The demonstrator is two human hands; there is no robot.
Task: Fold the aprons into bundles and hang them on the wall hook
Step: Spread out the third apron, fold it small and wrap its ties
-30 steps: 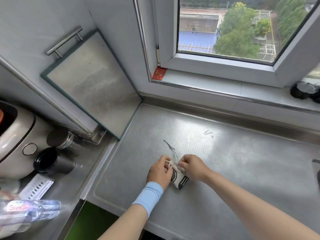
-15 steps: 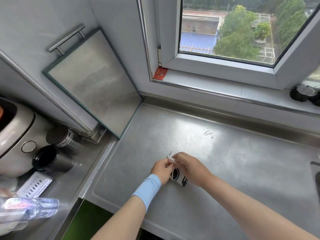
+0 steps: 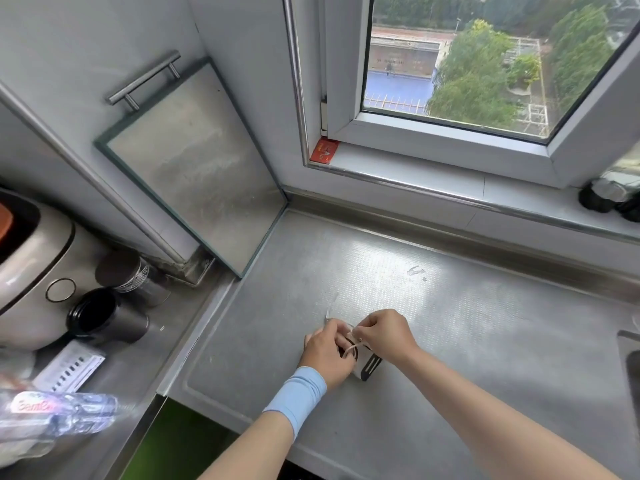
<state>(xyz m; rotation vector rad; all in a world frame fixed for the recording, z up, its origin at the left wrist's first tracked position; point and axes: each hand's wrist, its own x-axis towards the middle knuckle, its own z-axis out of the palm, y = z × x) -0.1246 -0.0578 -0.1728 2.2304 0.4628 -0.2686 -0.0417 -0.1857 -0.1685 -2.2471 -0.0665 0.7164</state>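
Both hands curled tight on the little bundle (image 3: 365, 363) on the counter (image 3: 450, 323); left hand (image 3: 325, 351) grips it, right hand (image 3: 384, 336) pinches its string (image 3: 354, 348).

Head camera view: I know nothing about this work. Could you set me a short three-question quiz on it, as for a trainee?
1. True or false: the small white-and-black folded bundle lies on the grey steel counter.
2. Which wrist wears the light blue fabric band? A left, B right, C both.
3. Fill in: the right hand pinches a thin pale ____ at the bundle.
Key: 1 true; 2 A; 3 cord.
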